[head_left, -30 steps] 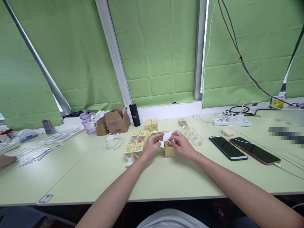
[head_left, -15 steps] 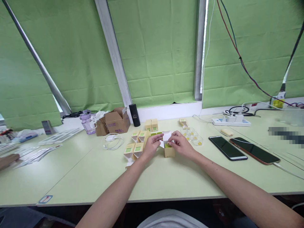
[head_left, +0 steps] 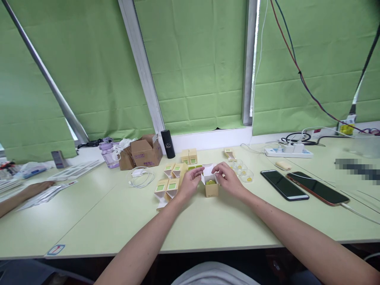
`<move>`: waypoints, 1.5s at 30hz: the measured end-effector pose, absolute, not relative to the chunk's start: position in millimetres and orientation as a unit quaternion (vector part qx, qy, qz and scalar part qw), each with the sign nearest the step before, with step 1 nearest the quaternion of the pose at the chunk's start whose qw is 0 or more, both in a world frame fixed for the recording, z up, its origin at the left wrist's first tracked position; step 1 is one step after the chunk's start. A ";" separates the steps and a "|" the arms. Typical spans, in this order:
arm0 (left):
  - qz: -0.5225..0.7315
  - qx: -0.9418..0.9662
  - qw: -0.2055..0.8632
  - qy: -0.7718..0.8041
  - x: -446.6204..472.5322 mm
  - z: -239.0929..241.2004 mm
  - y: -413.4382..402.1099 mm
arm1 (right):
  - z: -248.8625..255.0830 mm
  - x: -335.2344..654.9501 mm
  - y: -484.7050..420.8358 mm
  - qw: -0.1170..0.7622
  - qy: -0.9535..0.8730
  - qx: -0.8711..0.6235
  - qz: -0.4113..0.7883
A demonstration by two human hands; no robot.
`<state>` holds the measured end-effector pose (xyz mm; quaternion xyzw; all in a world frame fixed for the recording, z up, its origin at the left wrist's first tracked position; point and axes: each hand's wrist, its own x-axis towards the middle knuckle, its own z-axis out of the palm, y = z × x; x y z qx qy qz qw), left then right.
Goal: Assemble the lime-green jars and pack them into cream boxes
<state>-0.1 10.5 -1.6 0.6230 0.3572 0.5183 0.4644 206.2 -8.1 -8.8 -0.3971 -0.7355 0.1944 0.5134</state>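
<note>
A small tan carton [head_left: 211, 191] stands upright on the table in front of me with its white-lined top flaps raised. A round yellow-green item [head_left: 211, 182] shows inside it. My left hand [head_left: 191, 183] is at the carton's left side, fingers stretched out by the raised white flap [head_left: 208, 170]. On the other side is my right hand [head_left: 229, 179], its fingers bent and apart near the flaps; whether it touches one is hard to see. Left of my hands are several tan cartons [head_left: 166, 188] with green windows. Behind my right hand lies a clear tray [head_left: 244, 173] with yellow spots.
Two phones [head_left: 285, 185] and a power strip [head_left: 288, 152] with cables lie to the right. At the back are a cardboard box [head_left: 146, 153], a black cylinder [head_left: 168, 144] and a purple bottle [head_left: 109, 155]. Another person's hand [head_left: 38, 189] rests by flat packets at far left.
My right hand has drawn back from the carton's opening to its right side, uncovering the yellow-green item. My left hand has barely moved. The other person's hand has reached further in from the left.
</note>
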 end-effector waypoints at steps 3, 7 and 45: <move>0.517 0.625 0.467 0.351 1.7 -2.4 9.3 | -10.2 209.3 -3.3 0.552 -0.703 -0.414 0.173; 0.516 0.639 0.454 0.346 3.1 -2.1 6.3 | -14.2 213.5 5.1 0.572 -0.660 -0.445 0.199; 0.483 0.660 0.440 0.372 15.0 1.3 -11.3 | -9.8 200.2 -6.0 0.519 -0.573 -0.419 0.476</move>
